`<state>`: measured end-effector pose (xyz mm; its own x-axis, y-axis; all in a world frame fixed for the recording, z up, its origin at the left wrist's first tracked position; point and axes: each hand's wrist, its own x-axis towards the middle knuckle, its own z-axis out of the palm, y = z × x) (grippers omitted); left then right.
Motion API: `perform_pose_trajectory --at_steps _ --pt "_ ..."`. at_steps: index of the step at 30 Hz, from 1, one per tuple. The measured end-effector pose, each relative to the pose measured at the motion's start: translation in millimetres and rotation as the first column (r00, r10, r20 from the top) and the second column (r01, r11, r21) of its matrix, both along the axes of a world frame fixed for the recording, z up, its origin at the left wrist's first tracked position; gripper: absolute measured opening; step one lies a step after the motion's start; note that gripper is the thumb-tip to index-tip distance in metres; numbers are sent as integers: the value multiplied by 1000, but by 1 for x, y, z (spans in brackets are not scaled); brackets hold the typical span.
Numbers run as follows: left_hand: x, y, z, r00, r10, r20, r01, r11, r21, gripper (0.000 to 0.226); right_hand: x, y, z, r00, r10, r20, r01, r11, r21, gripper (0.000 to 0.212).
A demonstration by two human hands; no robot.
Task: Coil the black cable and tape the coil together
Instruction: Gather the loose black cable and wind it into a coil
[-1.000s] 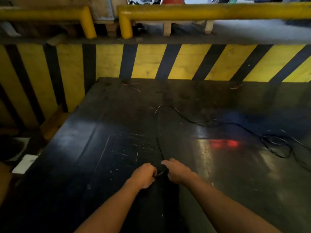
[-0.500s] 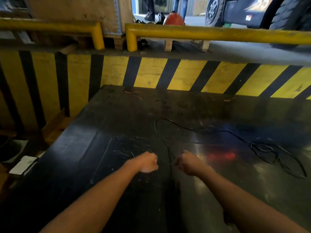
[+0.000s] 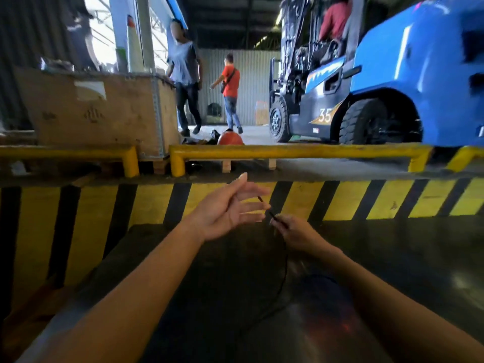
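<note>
My right hand [image 3: 293, 233] pinches the thin black cable [image 3: 284, 273] near its end, raised above the dark tabletop [image 3: 392, 258]. The cable's tip pokes up past my fingers toward my left hand, and the rest hangs down from my grip to the table and trails off toward me. My left hand [image 3: 227, 212] is held up just left of the tip, palm open and fingers spread, with the tip close to its fingertips. No coil or tape is in view.
A yellow-and-black striped barrier [image 3: 340, 200] and yellow rails [image 3: 288, 151] stand behind the table. Beyond them are a blue forklift [image 3: 392, 87], two people walking [image 3: 230, 93], a cardboard crate [image 3: 104, 108] and an orange helmet [image 3: 230, 138].
The camera has tilted up sharply. Both hands rose off the table; my left hand opened, and my right hand lifted the cable end with it.
</note>
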<state>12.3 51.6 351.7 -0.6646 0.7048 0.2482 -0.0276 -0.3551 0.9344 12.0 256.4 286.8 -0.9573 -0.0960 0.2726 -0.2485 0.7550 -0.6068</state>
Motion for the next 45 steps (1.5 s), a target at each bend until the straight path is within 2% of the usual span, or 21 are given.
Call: perform_pose_trajectory --at_steps 2,4,7,11,13,15,17,19,20,22,24,26,28,31,34,36,39,40,42,43,45 --pt "-2 17 6 997 67 43 -72 988 135 34 12 -20 -23 992 74 100 -72 997 -26 23" --pt "-8 25 4 988 153 33 -156 978 140 31 24 -37 -42 972 145 185 -143 989 -23 21" --pt "-24 18 -7 963 267 -38 -267 964 -6 35 38 -40 -53 959 197 204 -221 970 104 20" --pt "-47 -14 -23 921 379 -87 -389 894 -222 39 45 -8 -10 947 205 249 -261 940 220 19" --pt "-54 -27 -31 917 365 -165 -400 827 -395 44 40 12 27 975 186 122 -212 944 251 22" --pt "-54 -32 -39 939 272 -210 -344 753 -561 50 31 26 59 984 171 -42 -148 932 332 22" --pt "-50 -31 -42 976 154 -157 -220 692 -687 58 23 32 80 971 137 -195 -63 937 344 20" --pt "-40 -25 -40 998 51 -37 -61 649 -758 70 14 33 93 934 64 -352 20 973 230 25" --pt "-34 -22 -38 1000 -7 16 17 649 -760 70 10 33 97 908 9 -420 63 986 157 26" --pt "-22 -15 -32 983 -153 104 182 703 -688 53 2 31 94 863 -108 -493 142 989 30 18" --pt "-11 -9 -26 944 -296 143 324 762 -561 41 -4 30 77 861 -204 -466 208 977 -44 18" --pt "-7 -3 -18 906 -399 138 420 817 -394 43 -6 28 54 928 -213 -306 214 976 -28 25" --pt "-4 2 -4 891 -436 123 453 871 -190 45 -1 22 30 991 -114 -63 117 992 39 30" --pt "-9 4 19 965 -257 51 256 966 15 45 17 4 -7 982 42 187 -59 994 86 29" --pt "-24 0 26 999 35 15 -36 995 91 42 37 -9 -22 948 174 267 -228 956 184 27" --pt "-33 -5 22 979 200 -24 -198 978 67 43 46 -4 -6 941 218 259 -283 927 247 24" --pt "-40 -10 9 891 397 -219 -430 893 -133 60 55 18 39 953 255 164 -299 876 377 22" --pt "-41 -10 2 838 418 -350 -509 829 -229 62 57 26 55 954 282 104 -298 846 442 22" --pt "-39 -8 -13 735 308 -605 -611 689 -391 57 56 38 84 946 320 -47 -257 832 492 20" --pt "-37 -4 -20 727 199 -658 -598 653 -464 52 54 43 97 942 308 -133 -213 855 474 20" --pt "-27 7 -28 807 4 -591 -470 610 -638 48 44 50 116 918 241 -316 -93 903 420 21"
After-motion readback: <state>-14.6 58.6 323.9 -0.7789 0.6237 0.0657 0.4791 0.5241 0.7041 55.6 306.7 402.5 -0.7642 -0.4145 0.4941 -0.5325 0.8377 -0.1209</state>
